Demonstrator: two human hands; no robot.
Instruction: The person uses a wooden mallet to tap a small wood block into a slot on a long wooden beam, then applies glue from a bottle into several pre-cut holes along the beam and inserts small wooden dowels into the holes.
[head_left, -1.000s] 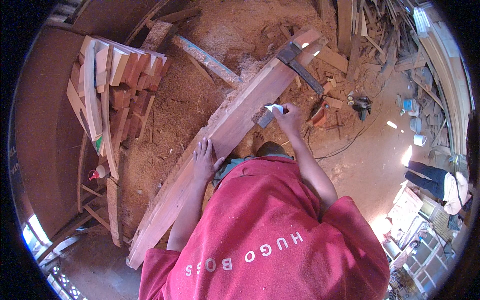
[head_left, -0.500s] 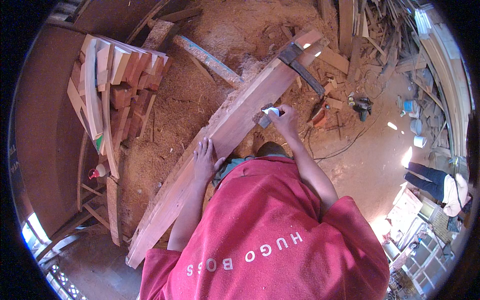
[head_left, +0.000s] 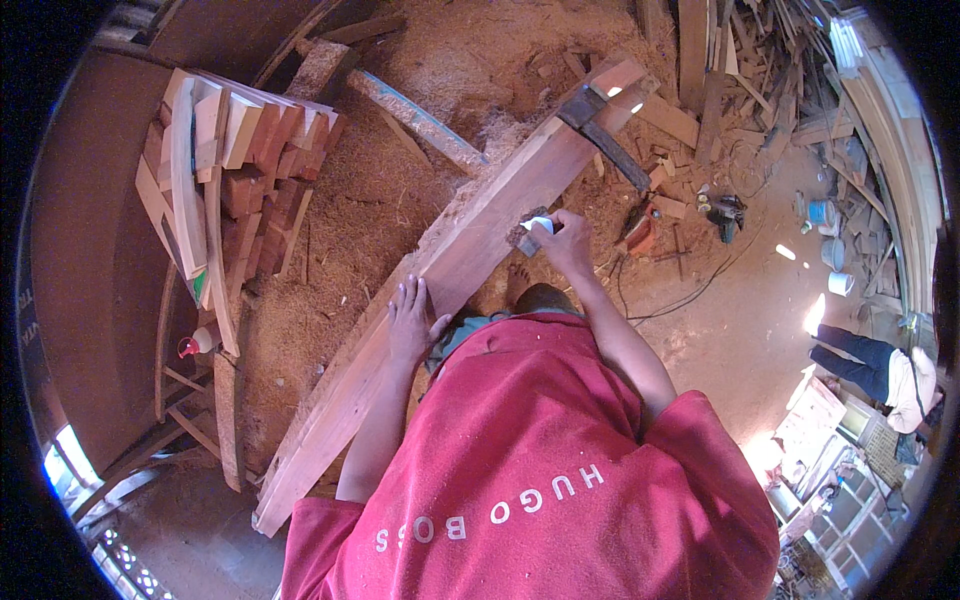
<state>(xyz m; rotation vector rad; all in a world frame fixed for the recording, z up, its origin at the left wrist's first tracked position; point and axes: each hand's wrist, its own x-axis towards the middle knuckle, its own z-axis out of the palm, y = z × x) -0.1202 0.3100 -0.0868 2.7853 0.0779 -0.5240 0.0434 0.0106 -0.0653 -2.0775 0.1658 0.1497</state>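
Note:
A long, thick wooden beam [head_left: 462,262] runs diagonally from lower left to upper right in front of me. My left hand [head_left: 407,322] lies open on the beam's top, fingers stretched out flat. Farther along, my right hand [head_left: 568,245] is closed around a small white-and-grey object [head_left: 537,223], whose kind I cannot make out. Its tip is at a dark brown, crumbly patch [head_left: 517,234] near the beam's right edge. Across the beam's far end lies a dark bar [head_left: 614,152], sticking out to the right.
Cut wooden pieces [head_left: 245,190] are stacked at the left. Sawdust [head_left: 350,215] covers the ground. A power tool [head_left: 637,228], a dark tool [head_left: 722,215] and a cable [head_left: 690,298] lie at the right. Another person [head_left: 870,370] is at the far right, near buckets [head_left: 832,253].
My right hand has shifted very slightly, with the small object still in it. My left hand and the beam have not moved.

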